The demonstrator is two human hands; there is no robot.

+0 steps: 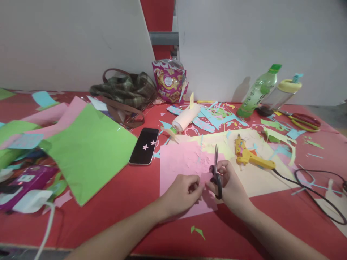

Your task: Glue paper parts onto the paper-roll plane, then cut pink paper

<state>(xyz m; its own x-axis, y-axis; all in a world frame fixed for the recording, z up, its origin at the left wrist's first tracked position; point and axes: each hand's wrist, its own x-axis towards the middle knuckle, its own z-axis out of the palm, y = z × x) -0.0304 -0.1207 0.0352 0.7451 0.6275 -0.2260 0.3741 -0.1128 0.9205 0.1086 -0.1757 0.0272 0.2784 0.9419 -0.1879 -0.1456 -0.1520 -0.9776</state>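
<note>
My left hand (184,193) pinches a small piece of pink paper (206,177) above a larger pink sheet (172,162). Scissors with dark handles (217,180) are in my right hand (230,186), their blades pointing up and away from me. The two hands are close together, with the small piece between them. Pink snippets (193,159) lie scattered over the sheet. To the left, a black-screened phone (142,153) carries two pink paper stars (145,147).
Right of my hands lies a yellow hot glue gun (249,157) with a black cord (284,177). Green paper (92,148) spreads at left. Behind stand a paper tube (187,117), a snack bag (170,81), a cloth bag (130,88) and a green-capped bottle (258,92). Red-handled scissors (305,121) lie far right.
</note>
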